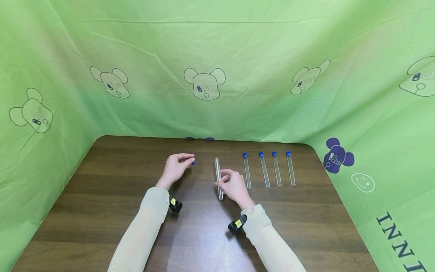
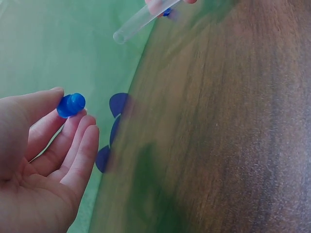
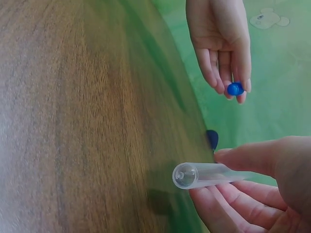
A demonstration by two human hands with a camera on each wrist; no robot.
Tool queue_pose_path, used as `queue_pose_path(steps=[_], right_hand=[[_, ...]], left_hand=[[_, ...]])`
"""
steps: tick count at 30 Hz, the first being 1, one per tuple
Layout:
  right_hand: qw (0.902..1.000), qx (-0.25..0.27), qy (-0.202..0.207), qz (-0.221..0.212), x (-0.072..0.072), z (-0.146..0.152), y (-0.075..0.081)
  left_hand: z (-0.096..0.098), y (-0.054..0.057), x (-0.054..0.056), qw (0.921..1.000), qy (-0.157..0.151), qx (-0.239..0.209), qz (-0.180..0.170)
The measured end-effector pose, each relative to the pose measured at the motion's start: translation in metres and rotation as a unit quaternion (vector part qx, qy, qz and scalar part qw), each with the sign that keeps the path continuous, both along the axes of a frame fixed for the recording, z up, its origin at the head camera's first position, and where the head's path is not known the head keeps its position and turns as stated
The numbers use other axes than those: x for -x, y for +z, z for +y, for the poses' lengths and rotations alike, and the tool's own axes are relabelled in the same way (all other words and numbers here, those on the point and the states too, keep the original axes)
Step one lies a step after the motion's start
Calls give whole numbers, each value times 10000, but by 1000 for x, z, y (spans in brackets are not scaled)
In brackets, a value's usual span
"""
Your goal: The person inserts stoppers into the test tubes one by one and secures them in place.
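Note:
Between thumb and fingertips, my left hand (image 1: 176,167) pinches a small blue cap (image 2: 71,105); its plug end shows in the left wrist view. My right hand (image 1: 234,186) holds a clear, uncapped test tube (image 1: 218,177) between thumb and fingers, over the middle of the table. In the right wrist view the tube's round end (image 3: 185,175) points toward the camera. Cap and tube are apart, with a gap between the two hands. Right of the right hand, several clear test tubes (image 1: 265,173) with blue caps lie side by side on the table.
The brown wooden table (image 1: 112,211) has a rounded back edge. Green cloth (image 1: 204,45) with printed bear heads hangs behind it and on both sides. Each wrist carries a small black camera, one at the left cuff (image 1: 175,206) and one at the right cuff (image 1: 235,226).

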State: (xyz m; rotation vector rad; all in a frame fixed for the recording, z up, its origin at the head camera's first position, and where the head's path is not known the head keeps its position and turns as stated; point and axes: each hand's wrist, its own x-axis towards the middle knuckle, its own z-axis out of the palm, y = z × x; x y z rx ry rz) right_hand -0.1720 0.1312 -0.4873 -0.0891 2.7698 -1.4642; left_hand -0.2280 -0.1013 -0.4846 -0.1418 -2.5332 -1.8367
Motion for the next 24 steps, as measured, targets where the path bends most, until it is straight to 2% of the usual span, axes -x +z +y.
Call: queue_pose_path(steps=[17, 24], right_hand=[[9993, 283, 152, -210, -5, -7, 2], [9990, 318, 209, -215, -7, -9, 4]], left_hand=[[3, 7, 3, 9998, -93, -165, -69], [7, 10, 5, 9995, -151, -275, 2]])
